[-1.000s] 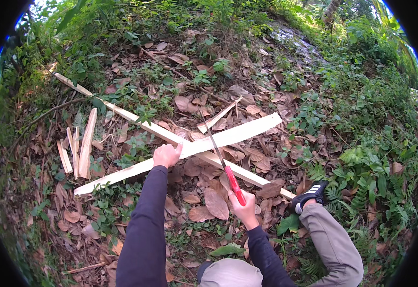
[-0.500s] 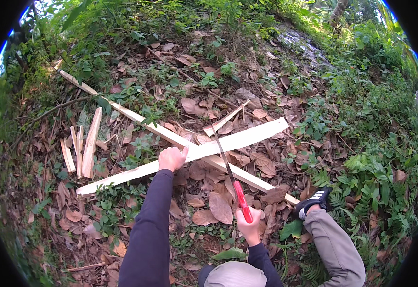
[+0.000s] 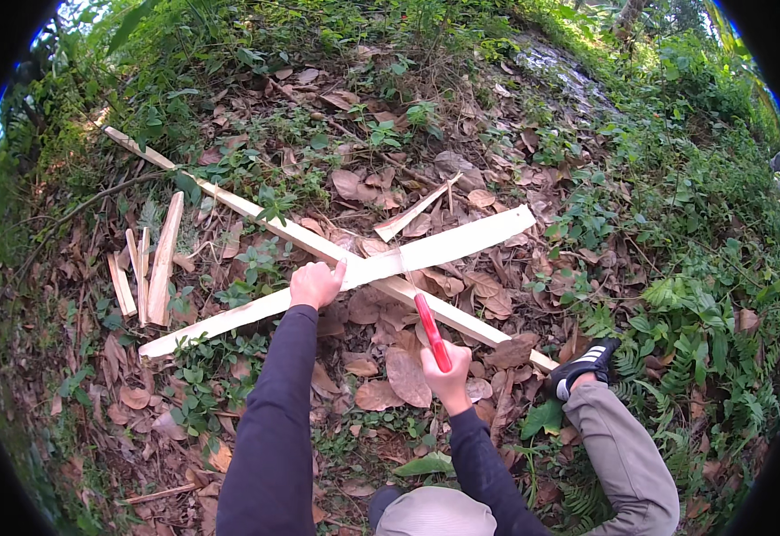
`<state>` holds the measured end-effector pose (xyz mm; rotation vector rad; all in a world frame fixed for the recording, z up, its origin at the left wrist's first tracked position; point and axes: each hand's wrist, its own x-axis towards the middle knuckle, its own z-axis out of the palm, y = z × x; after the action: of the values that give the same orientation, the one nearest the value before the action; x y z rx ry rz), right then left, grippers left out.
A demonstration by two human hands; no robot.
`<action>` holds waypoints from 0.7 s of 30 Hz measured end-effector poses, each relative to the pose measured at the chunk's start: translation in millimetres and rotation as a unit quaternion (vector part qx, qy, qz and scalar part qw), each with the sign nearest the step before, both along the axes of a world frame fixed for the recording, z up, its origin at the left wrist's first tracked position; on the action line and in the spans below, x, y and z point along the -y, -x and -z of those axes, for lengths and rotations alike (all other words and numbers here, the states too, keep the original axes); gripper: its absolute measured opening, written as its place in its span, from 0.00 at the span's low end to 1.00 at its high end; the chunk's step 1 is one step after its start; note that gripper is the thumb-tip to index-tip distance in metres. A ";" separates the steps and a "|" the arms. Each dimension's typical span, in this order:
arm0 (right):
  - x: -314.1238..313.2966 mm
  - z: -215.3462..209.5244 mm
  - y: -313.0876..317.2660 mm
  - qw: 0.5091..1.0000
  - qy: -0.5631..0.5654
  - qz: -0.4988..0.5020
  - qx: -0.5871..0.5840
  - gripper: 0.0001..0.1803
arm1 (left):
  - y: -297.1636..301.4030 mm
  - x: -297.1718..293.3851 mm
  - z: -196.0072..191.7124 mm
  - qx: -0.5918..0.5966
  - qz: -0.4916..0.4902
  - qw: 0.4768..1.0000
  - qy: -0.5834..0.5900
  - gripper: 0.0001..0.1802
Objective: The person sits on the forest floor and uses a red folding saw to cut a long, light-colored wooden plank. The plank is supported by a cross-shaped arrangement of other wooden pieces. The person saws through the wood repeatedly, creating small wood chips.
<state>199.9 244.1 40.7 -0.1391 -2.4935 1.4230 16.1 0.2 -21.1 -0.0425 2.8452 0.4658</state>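
A pale wide plank [image 3: 470, 239] rests across a longer, narrower wooden strip [image 3: 251, 210], the two making an X on leaf-covered ground. My left hand [image 3: 317, 284] is closed on the plank just left of the crossing, thumb on top. In my right hand [image 3: 448, 371] is the red handle of a hand saw [image 3: 432, 330], held nearer to me than the plank. The saw's blade hardly shows at this moment. A thin crosswise line marks the plank's top a little right of the crossing.
Several split wood pieces [image 3: 167, 259] lie at the left, and a thin offcut [image 3: 417, 210] lies beyond the plank. My shoe [image 3: 594, 362] is by the strip's near right end. Dry leaves, low plants and ferns [image 3: 676, 308] surround the wood.
My right hand has moved slightly up and left with the saw. The blade, seen across the plank before, is now hard to make out. My left hand stays on the plank.
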 end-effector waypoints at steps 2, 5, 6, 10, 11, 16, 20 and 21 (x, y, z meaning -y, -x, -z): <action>-0.3 0.9 5.6 1.000 0.017 0.017 0.017 0.13 | 0.8 -2.1 -4.1 0.002 0.005 1.000 -0.002 0.39; -11.0 11.5 -59.5 0.997 0.050 0.036 0.036 0.12 | -0.4 6.0 -2.9 0.004 -0.006 1.000 -0.001 0.39; -12.7 2.7 -80.8 0.998 0.051 0.025 0.018 0.12 | 0.1 8.0 -3.4 0.008 -0.006 1.000 0.002 0.39; -11.4 6.8 -47.3 0.997 0.052 0.044 0.023 0.14 | 1.5 2.2 -3.6 0.015 0.000 1.000 -0.014 0.40; -11.9 9.2 -17.9 0.998 0.048 0.034 0.021 0.15 | 1.4 2.1 -3.8 0.014 -0.001 1.000 -0.022 0.41; -11.0 3.5 -41.9 0.998 0.055 0.017 0.036 0.14 | -0.9 8.5 -3.3 0.015 -0.010 1.000 -0.003 0.40; -7.2 -12.1 -79.3 0.999 0.033 0.034 0.021 0.13 | 3.4 5.5 -4.4 0.018 -0.008 1.000 -0.005 0.39; -8.8 -6.9 -59.0 1.000 -0.004 0.019 0.016 0.13 | 1.7 2.2 -4.8 0.020 -0.003 1.000 -0.007 0.39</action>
<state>258.9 252.9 47.6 -0.2082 -2.5090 1.4052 14.4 -2.0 -16.3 -0.0563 2.8028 0.4811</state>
